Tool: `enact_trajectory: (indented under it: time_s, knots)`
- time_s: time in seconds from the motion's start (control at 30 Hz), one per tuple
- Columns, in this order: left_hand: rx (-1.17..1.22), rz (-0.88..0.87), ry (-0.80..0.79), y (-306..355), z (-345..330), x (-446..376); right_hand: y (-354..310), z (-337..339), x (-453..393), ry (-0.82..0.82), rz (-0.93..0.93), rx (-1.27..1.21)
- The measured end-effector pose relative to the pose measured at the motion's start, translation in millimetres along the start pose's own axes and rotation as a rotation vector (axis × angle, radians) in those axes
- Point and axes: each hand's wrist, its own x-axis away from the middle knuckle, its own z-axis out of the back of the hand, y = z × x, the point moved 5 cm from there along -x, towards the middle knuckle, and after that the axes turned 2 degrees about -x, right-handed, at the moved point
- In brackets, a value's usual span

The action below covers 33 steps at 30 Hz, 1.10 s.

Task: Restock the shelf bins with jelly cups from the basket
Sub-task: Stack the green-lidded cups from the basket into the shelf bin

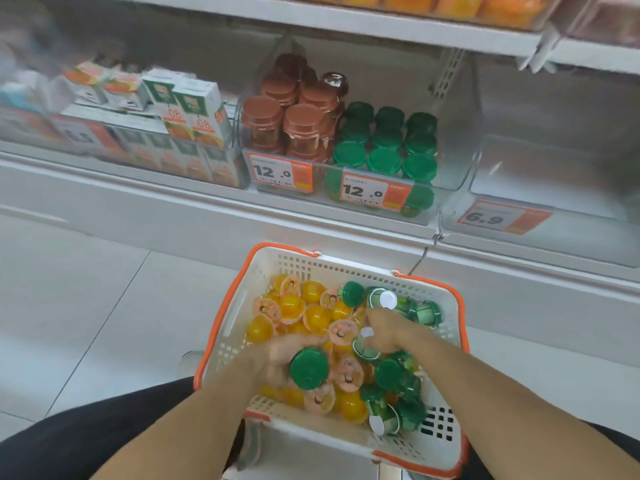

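Head view, looking down: white basket (446, 344) with orange rim on the pale floor in front of the shelf, filled with jelly cups, yellow cups with pink lids (313, 315) heaped to the left, green-lidded cups (398, 379) piled to the right. Left hand (277, 358) low in the basket, fingers curled round one green-lidded jelly cup (309, 368), lid facing up. Right hand (384, 329) just beside it, reaching into the green pile, fingers bent on another green cup (365, 349), though blurred. Above, a clear shelf bin (450, 174) holding stacked brown-lidded cups (294, 123) at left and rows of green-lidded stock (384, 147) at right, two orange price tags (375, 190) reading 12 on its front. Juice cartons (194, 112) in the next bin to the left; another clear bin (554, 188) to the right, tagged 6,9.
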Motion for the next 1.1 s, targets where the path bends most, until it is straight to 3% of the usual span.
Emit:
enact_trajectory:
  time_s: [0.07, 0.17, 0.27, 0.37, 0.53, 0.67, 0.8, 0.9, 1.1]
  knots:
    - [-0.198, -0.012, -0.004, 22, 0, 22, -15, 29, 20, -0.017, 0.063, -0.098]
    - [-0.479, -0.019, -0.042, 60, -8, 59, -37, 72, 64, -0.058, 0.139, -0.454]
    - [-0.635, -0.088, -0.079, 95, -24, 98, -43, 112, 109, -0.097, 0.230, -0.724]
    - [-0.589, -0.277, -0.004, 123, -47, 129, -45, 134, 140, -0.097, 0.337, -1.032]
    - [-0.210, -0.591, 0.048, 141, -77, 150, -50, 136, 153, -0.041, 0.532, -1.437]
    - [-0.066, -0.657, 0.059, 144, -80, 152, -48, 137, 149, 0.035, 0.506, -1.312]
    - [-0.117, -0.650, 0.106, 149, -76, 153, -34, 150, 147, 0.284, 0.426, -1.076]
    - [-0.113, -0.600, 0.152, 150, -72, 148, -32, 162, 157, 0.458, 0.469, -0.997]
    - [-0.258, -0.468, 0.089, 146, -75, 140, -47, 156, 158, 0.408, 0.595, -0.741]
